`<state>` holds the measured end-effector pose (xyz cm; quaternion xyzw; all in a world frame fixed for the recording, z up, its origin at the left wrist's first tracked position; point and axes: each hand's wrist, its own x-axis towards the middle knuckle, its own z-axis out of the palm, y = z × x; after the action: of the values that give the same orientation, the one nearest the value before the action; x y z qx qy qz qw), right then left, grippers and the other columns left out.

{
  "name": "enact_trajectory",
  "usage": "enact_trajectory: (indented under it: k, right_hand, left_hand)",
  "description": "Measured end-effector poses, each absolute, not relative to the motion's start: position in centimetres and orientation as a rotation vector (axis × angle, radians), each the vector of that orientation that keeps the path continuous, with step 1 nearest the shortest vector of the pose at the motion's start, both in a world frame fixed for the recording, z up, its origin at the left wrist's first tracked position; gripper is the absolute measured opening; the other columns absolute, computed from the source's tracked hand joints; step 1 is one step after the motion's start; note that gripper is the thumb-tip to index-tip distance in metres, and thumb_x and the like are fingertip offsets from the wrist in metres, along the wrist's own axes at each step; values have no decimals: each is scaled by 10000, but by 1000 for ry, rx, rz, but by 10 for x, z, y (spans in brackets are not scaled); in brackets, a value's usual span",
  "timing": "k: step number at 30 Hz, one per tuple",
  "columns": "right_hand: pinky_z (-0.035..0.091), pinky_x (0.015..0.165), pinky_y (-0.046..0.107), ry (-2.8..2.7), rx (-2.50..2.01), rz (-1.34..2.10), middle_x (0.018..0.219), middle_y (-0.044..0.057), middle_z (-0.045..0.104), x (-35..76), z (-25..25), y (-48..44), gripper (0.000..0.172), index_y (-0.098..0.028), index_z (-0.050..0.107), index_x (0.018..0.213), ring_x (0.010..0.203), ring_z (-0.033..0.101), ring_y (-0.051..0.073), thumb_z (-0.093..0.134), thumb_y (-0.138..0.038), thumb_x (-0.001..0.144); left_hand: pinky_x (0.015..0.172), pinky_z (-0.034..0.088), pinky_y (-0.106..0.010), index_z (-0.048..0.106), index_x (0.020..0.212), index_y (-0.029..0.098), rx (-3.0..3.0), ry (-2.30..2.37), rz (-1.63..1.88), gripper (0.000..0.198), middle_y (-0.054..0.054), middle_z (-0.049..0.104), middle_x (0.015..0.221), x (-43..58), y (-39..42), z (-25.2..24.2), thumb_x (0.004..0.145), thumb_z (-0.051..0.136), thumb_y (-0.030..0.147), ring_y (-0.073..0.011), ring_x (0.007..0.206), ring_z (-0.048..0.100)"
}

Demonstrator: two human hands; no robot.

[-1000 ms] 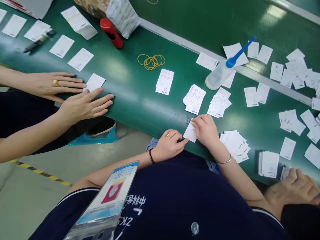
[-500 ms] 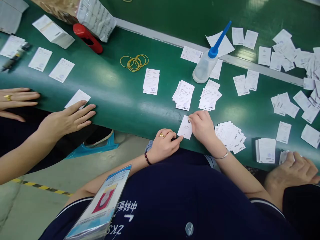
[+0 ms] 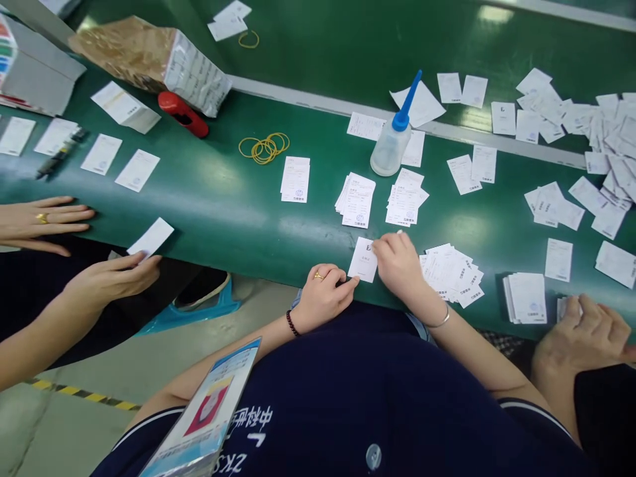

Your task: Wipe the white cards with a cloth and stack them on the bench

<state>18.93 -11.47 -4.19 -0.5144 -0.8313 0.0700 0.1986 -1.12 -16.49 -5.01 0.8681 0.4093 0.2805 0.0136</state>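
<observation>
**Two hands at a white slip on the green bench**

Nearest, a clear plastic sleeve (image 3: 203,411) holding an ID card lies against a navy shirt (image 3: 377,411), which is printed with white Chinese characters and "ZKS". The white slip (image 3: 362,260) lies on the bench edge between the hands, its long axis pointing away from the person with a slight tilt. Its print is too small to read. The left hand (image 3: 322,298), wearing a gold ring and a dark beaded bracelet, is loosely curled, its fingertips at the slip's lower edge. The right hand (image 3: 400,265), with a silver bangle at the wrist, has its bunched fingers at the slip's right edge; whether either hand grips it, I cannot tell.

Just right lies a loose pile of slips (image 3: 450,275), then a neat stack (image 3: 527,298). Beyond are more stacks (image 3: 356,200), rubber bands (image 3: 263,148), and a translucent squeeze bottle (image 3: 390,152) with a blue nozzle, its contents unclear. To the left, a co-worker's hand (image 3: 109,278) holds another slip (image 3: 150,237).
</observation>
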Motion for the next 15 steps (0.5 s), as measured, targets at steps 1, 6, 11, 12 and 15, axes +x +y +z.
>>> enact_trajectory:
  k: [1,6,11,12,15]
  right_hand:
    - [440,774,413,-2369,-1389,208,892,118,591,187,-42,-124,261,-176,657,893,826,478,245,407,-120,942]
    - [449,769,376,-2387,-1318,255,869,98,600,185,-46,-139,235,-178,654,885,809,487,226,436,-105,930]
    - [473,780,405,-2092,-1502,255,865,102,618,209,-47,-102,160,-171,646,887,828,522,247,491,-155,920]
    - [478,791,407,-2050,-1495,292,864,97,619,213,-46,-98,142,-176,643,892,836,535,247,504,-168,915]
    - [489,805,413,-1950,-1471,363,874,88,620,220,-46,-97,120,-189,638,903,849,566,246,519,-198,910]
  left_hand:
    - [755,431,-341,673,980,213,2702,1286,883,188,-27,579,762,-11,-165,-50,816,614,141,-186,831,537]
    - [768,480,-361,663,938,196,2708,1287,875,146,-67,637,891,-9,-165,-45,817,613,133,-204,880,580]
    - [995,485,-462,608,872,136,2689,1097,672,51,-206,553,1306,-6,-153,-31,833,604,168,-309,1259,510]
    - [1046,453,-489,600,910,131,2665,1065,603,109,-219,510,1371,-5,-148,-28,839,620,212,-326,1324,459]
    - [1144,322,-580,485,1269,106,2591,992,358,637,-246,356,1514,0,-131,-21,776,727,430,-367,1448,287]
